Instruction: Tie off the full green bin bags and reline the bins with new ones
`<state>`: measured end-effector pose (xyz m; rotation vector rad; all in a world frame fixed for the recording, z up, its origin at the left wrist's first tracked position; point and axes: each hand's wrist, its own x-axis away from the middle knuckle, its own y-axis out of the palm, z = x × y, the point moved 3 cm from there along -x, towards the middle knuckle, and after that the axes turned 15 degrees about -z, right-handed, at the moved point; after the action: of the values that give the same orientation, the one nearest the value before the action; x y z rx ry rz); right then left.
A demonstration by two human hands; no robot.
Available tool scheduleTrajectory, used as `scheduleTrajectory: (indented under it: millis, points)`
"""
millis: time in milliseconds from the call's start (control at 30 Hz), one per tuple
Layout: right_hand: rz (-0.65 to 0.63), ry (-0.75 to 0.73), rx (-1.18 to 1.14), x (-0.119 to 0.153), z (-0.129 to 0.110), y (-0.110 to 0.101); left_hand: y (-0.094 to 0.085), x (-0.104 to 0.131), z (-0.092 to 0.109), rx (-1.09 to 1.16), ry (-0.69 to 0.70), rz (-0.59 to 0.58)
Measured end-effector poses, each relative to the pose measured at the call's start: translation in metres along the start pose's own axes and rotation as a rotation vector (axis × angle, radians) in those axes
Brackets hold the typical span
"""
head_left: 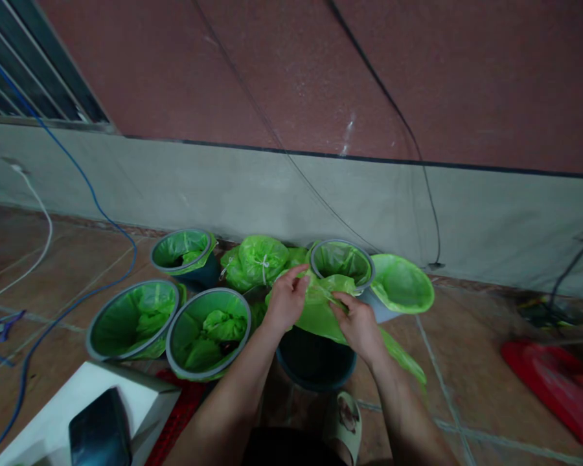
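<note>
Right now, you have both hands on a thin bright green plastic bag (pixel 320 314), stretched above a dark round plastic bin (pixel 315 369). Your left hand (pixel 285 303) has its fingers closed on the bag's left side, while your right hand (pixel 358 323) pinches its gathered edge between thumb and fingers. The hands are near each other but apart, and a loose length of the bag trails to the right, below your right forearm. Just beyond the bag stands a grey-rimmed round bin (pixel 372 265) with a green liner, and beside that you have a pale bin with a light green lining (pixel 401 285). To your left are three grey-rimmed bins lined in green plastic (pixel 208 333), with crumpled green plastic inside them. Tied green plastic bags (pixel 262 262) lie near the grey wall (pixel 223 188). Closer to you, at the lower left, a black phone-like device (pixel 100 427) rests on a white box (pixel 63 395). A red object (pixel 547 382) lies blurred on the tiled floor (pixel 466 356), well off to the right.
</note>
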<state>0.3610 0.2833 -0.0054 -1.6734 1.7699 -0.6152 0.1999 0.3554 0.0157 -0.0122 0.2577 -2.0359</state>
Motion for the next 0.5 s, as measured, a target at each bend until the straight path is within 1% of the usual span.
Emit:
scheduleTrajectory:
  millis: [133, 233, 333, 400, 500]
  points:
    - [-0.046, 0.015, 0.028, 0.002, 0.005, -0.006, -0.016, -0.001, -0.003, -0.005, 0.046, 0.059]
    - [-0.090, -0.007, 0.010, 0.002, 0.003, -0.008, -0.020, -0.003, -0.003, 0.107, 0.045, 0.067]
    - [-0.135, -0.016, -0.006, 0.002, 0.001, -0.010, -0.022, -0.003, 0.005, 0.255, 0.028, 0.062]
    - [-0.169, -0.002, -0.008, 0.003, 0.002, -0.011, -0.024, -0.001, 0.011, 0.317, 0.016, 0.024]
    - [-0.199, 0.011, -0.006, 0.004, 0.005, -0.014, -0.026, 0.001, 0.015, 0.331, -0.017, -0.129]
